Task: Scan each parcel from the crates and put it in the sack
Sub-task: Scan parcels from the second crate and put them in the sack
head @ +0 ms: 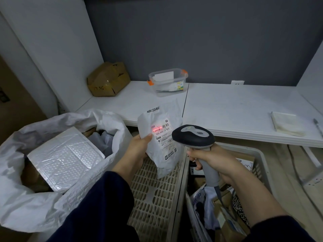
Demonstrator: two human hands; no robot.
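Note:
My left hand (138, 149) grips a white poly-bag parcel (161, 137) upright, label facing me. A red scan line glows on its barcode. My right hand (213, 161) holds the grey and black barcode scanner (194, 135) by its handle, head aimed at the label from the right. The white woven sack (52, 172) stands open at the left with a white bubble mailer (64, 158) and other parcels inside. Below the parcel lies a beige slotted crate (153, 198) with a bare bottom. At the right a second crate (260, 159) holds several boxes and bags.
A white table (236, 109) runs across behind the crates. On it stand a dented cardboard box (108, 79), a clear plastic tub (167, 81) with orange clips, a folded cloth (288, 123) and a pen (318, 124). Grey wall behind.

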